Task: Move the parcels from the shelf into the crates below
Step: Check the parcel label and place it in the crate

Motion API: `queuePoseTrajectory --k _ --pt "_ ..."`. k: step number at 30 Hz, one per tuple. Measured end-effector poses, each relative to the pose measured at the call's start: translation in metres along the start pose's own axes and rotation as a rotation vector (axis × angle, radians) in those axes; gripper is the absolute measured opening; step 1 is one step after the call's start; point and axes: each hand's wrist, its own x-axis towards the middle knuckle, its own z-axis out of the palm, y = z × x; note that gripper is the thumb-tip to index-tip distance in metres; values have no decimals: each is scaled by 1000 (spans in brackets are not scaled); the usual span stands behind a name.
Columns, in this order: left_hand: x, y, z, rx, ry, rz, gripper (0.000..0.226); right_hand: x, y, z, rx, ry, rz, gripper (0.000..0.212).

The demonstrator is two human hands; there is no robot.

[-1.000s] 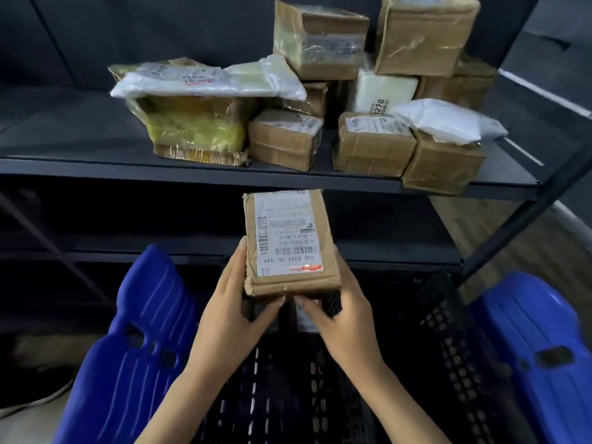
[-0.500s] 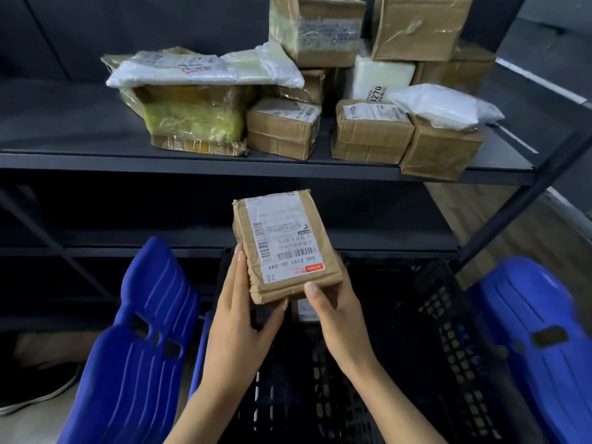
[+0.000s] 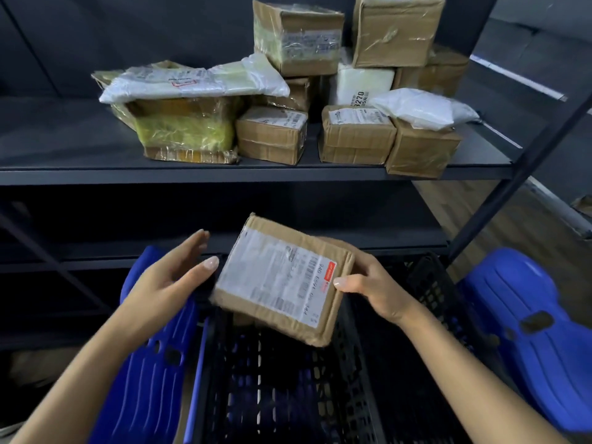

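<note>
A flat brown cardboard parcel (image 3: 282, 280) with a white shipping label hangs tilted above the black slatted crate (image 3: 362, 379). My right hand (image 3: 371, 283) grips its right edge, thumb on the label side. My left hand (image 3: 169, 280) is just left of the parcel, fingers spread, not holding it. Several more parcels (image 3: 272, 136) sit on the dark shelf (image 3: 64, 145) above: brown boxes, a yellow-wrapped box under a white mailer bag (image 3: 192, 81), and another white bag (image 3: 423, 107).
Blue crate flaps stand open at the left (image 3: 144, 363) and right (image 3: 528, 322) of the black crate. A slanted shelf post (image 3: 525, 155) runs down the right side. A lower shelf rail (image 3: 96, 248) crosses behind my hands. Wooden floor shows at far right.
The parcel has turned clockwise and swung right and down over the crate. My left hand has let go of it; only my right hand now holds it.
</note>
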Motion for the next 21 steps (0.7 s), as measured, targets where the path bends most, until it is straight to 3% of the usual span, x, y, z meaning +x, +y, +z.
queuePoseTrajectory --k 4,6,11,17,21 --pt "12 5 3 -62 -341 -147 53 8 -16 -5 -54 -155 54 51" --pt "12 2 12 -134 -371 -183 52 12 -19 -5 -74 -195 78 54" --pt "12 -1 28 -220 -226 -195 60 20 -15 -6 -95 -161 81 66" --pt "5 -2 56 -608 105 -196 48 8 9 12 51 225 147 94" --pt "-4 7 89 -765 324 -201 57 3 26 50 101 236 199 79"
